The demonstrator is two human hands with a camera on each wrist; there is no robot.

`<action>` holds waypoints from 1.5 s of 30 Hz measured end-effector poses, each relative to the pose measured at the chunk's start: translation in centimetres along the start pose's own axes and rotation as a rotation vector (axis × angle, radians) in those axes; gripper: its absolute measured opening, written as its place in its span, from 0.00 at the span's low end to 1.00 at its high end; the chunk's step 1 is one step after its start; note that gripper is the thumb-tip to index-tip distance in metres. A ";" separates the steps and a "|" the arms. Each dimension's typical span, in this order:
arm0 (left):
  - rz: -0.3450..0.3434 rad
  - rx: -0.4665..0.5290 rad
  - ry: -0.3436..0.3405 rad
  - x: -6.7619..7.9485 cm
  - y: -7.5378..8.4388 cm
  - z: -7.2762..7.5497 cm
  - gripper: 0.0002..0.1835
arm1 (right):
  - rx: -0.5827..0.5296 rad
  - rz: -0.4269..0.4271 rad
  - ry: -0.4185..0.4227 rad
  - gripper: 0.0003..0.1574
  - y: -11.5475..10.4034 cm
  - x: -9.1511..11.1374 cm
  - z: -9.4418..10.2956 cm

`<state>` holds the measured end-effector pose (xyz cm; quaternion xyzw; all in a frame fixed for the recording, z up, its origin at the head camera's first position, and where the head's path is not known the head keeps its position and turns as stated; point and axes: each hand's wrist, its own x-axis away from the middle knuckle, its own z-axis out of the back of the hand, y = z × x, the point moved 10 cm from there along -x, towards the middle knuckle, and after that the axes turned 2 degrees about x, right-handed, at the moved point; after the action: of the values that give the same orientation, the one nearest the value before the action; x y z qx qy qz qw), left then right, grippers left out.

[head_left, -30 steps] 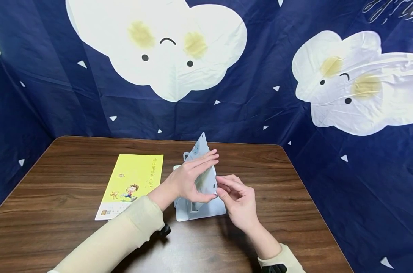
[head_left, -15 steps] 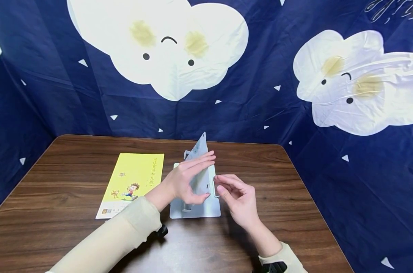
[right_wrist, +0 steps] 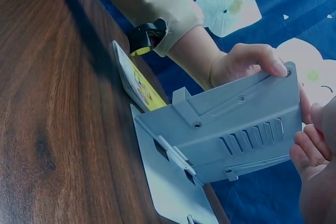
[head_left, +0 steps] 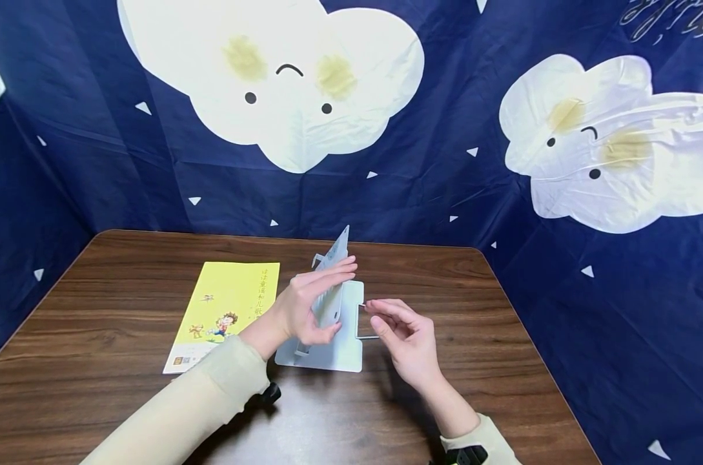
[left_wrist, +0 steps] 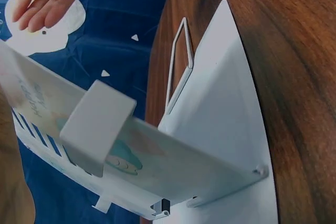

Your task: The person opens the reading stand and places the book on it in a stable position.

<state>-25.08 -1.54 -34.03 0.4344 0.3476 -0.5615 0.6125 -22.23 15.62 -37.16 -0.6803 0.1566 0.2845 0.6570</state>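
A pale blue metal book stand (head_left: 351,329) is on the table, its slotted panel (right_wrist: 247,124) raised at a slant over a flat base plate (left_wrist: 220,87). My left hand (head_left: 312,303) grips the panel by its free edge, thumb at one corner and fingers reaching along it. A thin wire loop (left_wrist: 171,72) juts from the base plate's right side. Right beside that loop in the head view is my right hand (head_left: 406,336), fingers loosely bent. The left wrist view shows this hand's fingers well above the loop, holding nothing. Small clips (left_wrist: 100,127) stick out from the panel.
A yellow children's book (head_left: 229,310) lies flat to the left of the stand, partly behind the left forearm. The wooden table (head_left: 473,361) ends at a blue cloth backdrop (head_left: 432,194) printed with white clouds.
The left hand has shifted left with the panel, and the base plate has slid left too. My right fingers, at the panel's edge before, are now apart from it; the wire loop has come into view.
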 end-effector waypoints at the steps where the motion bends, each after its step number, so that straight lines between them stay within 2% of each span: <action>1: 0.001 0.002 0.007 0.0 0.0 0.2 0.40 | 0.002 0.001 -0.001 0.15 0.0 0.0 0.0; 12: 0.012 0.013 0.060 0.2 -0.1 1.6 0.36 | 0.015 -0.024 0.002 0.15 1.1 0.0 0.5; 20: 0.035 0.063 0.080 0.4 -0.4 2.4 0.36 | 0.041 -0.082 0.011 0.15 2.0 0.1 0.7; 24: 0.055 0.083 0.084 0.5 -0.5 2.7 0.35 | 0.045 -0.070 0.013 0.15 2.0 0.0 0.6; 30: 0.043 0.147 0.086 0.6 -0.2 2.9 0.32 | 0.042 -0.079 0.021 0.14 2.3 0.0 0.6; 36: 0.041 0.178 0.079 0.8 0.0 2.8 0.33 | 0.056 -0.112 0.027 0.14 2.8 0.1 0.7; 45: 0.049 0.177 0.111 0.9 -0.2 3.8 0.38 | 0.060 -0.084 0.022 0.14 2.6 0.0 0.8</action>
<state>-25.37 -5.40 -33.39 0.5257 0.3194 -0.5500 0.5649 -23.89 16.17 -39.23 -0.6695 0.1435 0.2444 0.6866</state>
